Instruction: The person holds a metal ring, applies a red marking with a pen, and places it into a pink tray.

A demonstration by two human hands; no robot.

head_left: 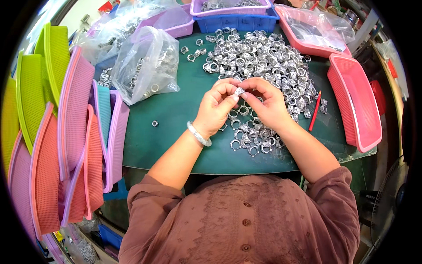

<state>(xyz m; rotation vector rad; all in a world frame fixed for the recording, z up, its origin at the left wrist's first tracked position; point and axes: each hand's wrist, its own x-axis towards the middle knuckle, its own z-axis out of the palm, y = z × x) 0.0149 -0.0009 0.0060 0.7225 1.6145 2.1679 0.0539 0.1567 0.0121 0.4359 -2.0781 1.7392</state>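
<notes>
Between the fingertips of my left hand (215, 105) and my right hand (266, 103) is one silver metal ring (239, 91), pinched from both sides. A pale bangle (199, 134) circles my left wrist. Beyond and beneath my hands spreads a large heap of similar silver rings (259, 55) on the green table mat (184, 154). More of them lie in a smaller cluster (257, 134) under my right hand and forearm. One lone ring (154, 123) rests left of my left forearm. Details on the held ring are too small to make out.
A red pen (314, 111) lies right of the heap, beside a pink plastic basket (354, 103). Clear bags of rings (147, 66) stand at the back left. Stacked coloured baskets (74, 114) line the left side. A blue tray (237, 23) and a pink tray (303, 42) sit at the back.
</notes>
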